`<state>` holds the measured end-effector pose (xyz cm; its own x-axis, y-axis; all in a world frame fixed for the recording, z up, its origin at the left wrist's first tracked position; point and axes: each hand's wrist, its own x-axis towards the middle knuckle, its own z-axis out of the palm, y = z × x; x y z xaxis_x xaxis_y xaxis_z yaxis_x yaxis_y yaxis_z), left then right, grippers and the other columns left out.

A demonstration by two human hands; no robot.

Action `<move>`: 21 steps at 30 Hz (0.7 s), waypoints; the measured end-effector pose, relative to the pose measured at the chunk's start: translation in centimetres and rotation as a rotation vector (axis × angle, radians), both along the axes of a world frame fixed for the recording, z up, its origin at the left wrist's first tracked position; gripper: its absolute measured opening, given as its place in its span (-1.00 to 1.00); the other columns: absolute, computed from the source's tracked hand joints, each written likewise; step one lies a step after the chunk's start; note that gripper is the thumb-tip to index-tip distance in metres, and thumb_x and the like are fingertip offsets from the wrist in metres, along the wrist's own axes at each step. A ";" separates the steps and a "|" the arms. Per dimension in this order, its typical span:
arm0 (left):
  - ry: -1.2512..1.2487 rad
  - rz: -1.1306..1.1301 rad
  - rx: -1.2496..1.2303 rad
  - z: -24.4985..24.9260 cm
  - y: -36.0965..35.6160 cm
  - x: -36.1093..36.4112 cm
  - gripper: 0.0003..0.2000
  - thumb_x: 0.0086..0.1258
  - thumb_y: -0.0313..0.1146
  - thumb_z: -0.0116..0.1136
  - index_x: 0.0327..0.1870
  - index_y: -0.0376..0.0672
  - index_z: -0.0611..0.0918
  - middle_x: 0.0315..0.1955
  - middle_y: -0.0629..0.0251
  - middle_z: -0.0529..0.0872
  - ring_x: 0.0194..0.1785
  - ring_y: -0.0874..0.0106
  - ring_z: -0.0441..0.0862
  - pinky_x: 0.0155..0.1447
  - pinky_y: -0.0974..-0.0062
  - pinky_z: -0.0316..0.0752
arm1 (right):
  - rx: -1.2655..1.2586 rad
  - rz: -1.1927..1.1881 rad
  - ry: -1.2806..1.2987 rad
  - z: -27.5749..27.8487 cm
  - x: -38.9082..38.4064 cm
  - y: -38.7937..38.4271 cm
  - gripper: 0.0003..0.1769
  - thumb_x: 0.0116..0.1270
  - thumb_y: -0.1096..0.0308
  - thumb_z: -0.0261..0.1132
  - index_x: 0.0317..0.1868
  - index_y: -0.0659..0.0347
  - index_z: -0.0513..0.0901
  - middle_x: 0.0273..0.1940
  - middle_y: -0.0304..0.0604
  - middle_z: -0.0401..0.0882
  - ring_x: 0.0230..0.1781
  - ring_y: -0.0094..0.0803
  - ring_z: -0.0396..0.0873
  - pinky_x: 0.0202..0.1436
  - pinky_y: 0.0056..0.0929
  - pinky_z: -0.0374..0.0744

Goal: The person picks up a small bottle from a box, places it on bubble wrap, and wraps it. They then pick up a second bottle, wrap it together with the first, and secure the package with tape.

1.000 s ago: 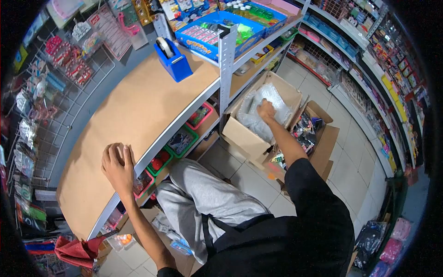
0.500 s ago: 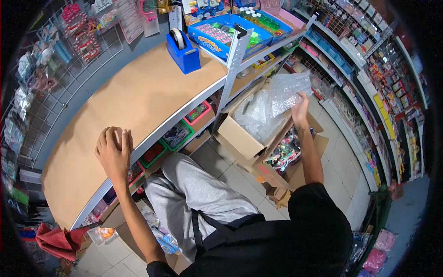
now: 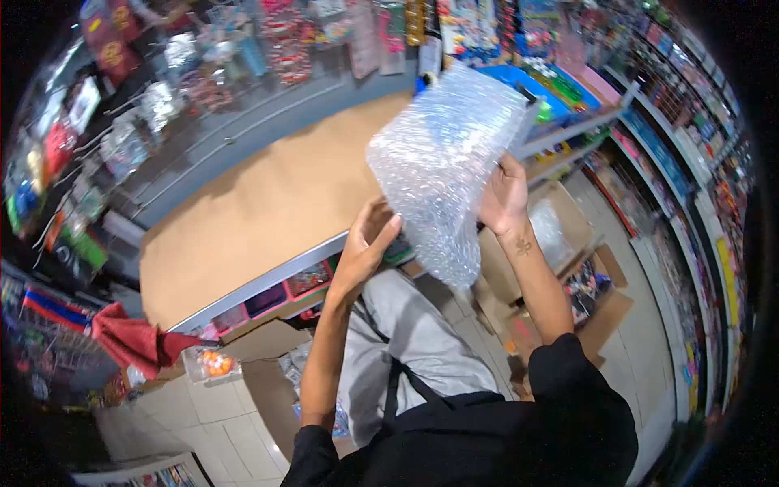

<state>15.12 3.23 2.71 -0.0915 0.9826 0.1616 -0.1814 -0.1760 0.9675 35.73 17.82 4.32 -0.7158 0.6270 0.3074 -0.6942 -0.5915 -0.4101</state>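
A sheet of clear bubble wrap (image 3: 446, 154) hangs in the air in front of me, over the front edge of the brown shelf board (image 3: 268, 195). My right hand (image 3: 505, 199) has hold of its right edge, the fingers partly behind the plastic. At its lower left side is my left hand (image 3: 369, 243), thumb and fingers apart, near or just touching the wrap. Below my right forearm, an open cardboard box (image 3: 495, 264) has more bubble wrap (image 3: 550, 231) inside.
Another open box (image 3: 613, 316) with small packaged items stands on the tiled floor at right. A red cloth (image 3: 134, 337) hangs at the board's left end. Blue display trays (image 3: 507, 77) sit at the back. Stocked shelves (image 3: 673, 203) curve along the right.
My right hand has lifted the bubble wrap out of the box and up to the left. My left hand has left the board and moved right, towards the wrap. The view has shifted.
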 end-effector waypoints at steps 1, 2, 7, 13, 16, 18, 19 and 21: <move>-0.035 -0.005 0.018 -0.1 -0.4 -1.1 -0.45 0.51 -0.32 0.19 0.42 -0.40 0.33 0.28 0.13 0.53 0.38 0.36 0.42 0.43 0.36 0.29 | -0.014 0.017 -0.007 0.2 -1.8 0.5 -0.55 0.46 0.19 0.06 0.16 0.33 0.57 0.15 0.04 0.64 0.16 -0.12 0.59 0.31 -0.07 0.50; -0.120 0.081 -0.030 0.0 -1.0 -2.2 -0.54 0.47 -0.40 0.23 0.32 -0.38 0.47 0.23 0.22 0.58 0.33 0.44 0.45 0.42 0.39 0.29 | 0.029 0.046 -0.094 0.6 -3.0 0.7 -0.60 0.46 0.25 0.08 0.15 0.32 0.57 0.07 -0.01 0.68 0.12 -0.21 0.61 0.29 -0.17 0.51; -0.154 0.389 -0.043 0.6 -2.8 -9.2 -0.66 0.37 -0.46 0.33 0.09 -0.23 0.47 -0.01 0.25 0.64 0.12 0.46 0.57 0.23 0.48 0.45 | -0.111 -0.142 -0.341 -1.6 -9.2 -0.4 -0.67 0.43 0.38 0.16 0.14 0.31 0.51 0.05 -0.08 0.64 0.10 -0.29 0.60 0.29 -0.23 0.51; 0.261 0.660 0.056 2.4 -1.1 -16.0 -0.62 0.27 -0.52 0.39 0.00 -0.14 0.43 -0.06 0.25 0.57 -0.01 0.49 0.58 0.02 0.54 0.52 | 0.288 -0.368 -0.781 -3.9 -10.8 -2.9 -0.60 0.39 0.47 0.31 0.19 0.29 0.45 0.04 -0.11 0.65 0.04 -0.39 0.65 0.17 -0.31 0.62; 0.398 0.696 0.014 1.8 0.4 -19.7 -0.53 0.13 -0.56 0.47 0.02 -0.19 0.46 0.02 0.18 0.54 0.07 0.34 0.57 0.14 0.42 0.51 | 0.335 -0.399 -0.820 -4.8 -11.2 -2.7 -0.53 0.35 0.50 0.36 0.21 0.34 0.39 0.02 -0.06 0.64 -0.04 -0.40 0.66 -0.02 -0.43 0.70; 0.842 0.892 0.122 0.8 0.6 -20.3 -0.51 0.11 -0.52 0.46 0.06 -0.19 0.49 0.03 0.15 0.54 0.14 0.25 0.53 0.23 0.32 0.45 | 0.368 -0.424 -0.840 -5.4 -11.3 -2.5 -0.47 0.34 0.49 0.37 0.24 0.37 0.36 0.06 0.01 0.61 -0.03 -0.37 0.66 -0.09 -0.45 0.72; 1.065 0.984 0.179 0.7 0.4 -20.0 -0.51 0.11 -0.50 0.46 0.08 -0.19 0.50 0.03 0.14 0.54 0.17 0.20 0.50 0.27 0.27 0.42 | 0.387 -0.429 -0.847 -5.6 -11.3 -2.5 -0.44 0.33 0.48 0.38 0.26 0.38 0.34 0.10 0.04 0.59 0.00 -0.36 0.64 -0.11 -0.45 0.72; 1.109 0.996 0.140 -0.3 0.2 -19.1 -0.47 0.08 -0.42 0.48 0.12 -0.18 0.55 0.18 0.04 0.50 0.33 0.05 0.38 0.44 0.13 0.21 | 0.479 -0.504 -0.880 -6.4 -11.4 -2.5 -0.38 0.32 0.44 0.40 0.29 0.37 0.31 0.17 0.10 0.53 0.09 -0.31 0.60 -0.12 -0.45 0.71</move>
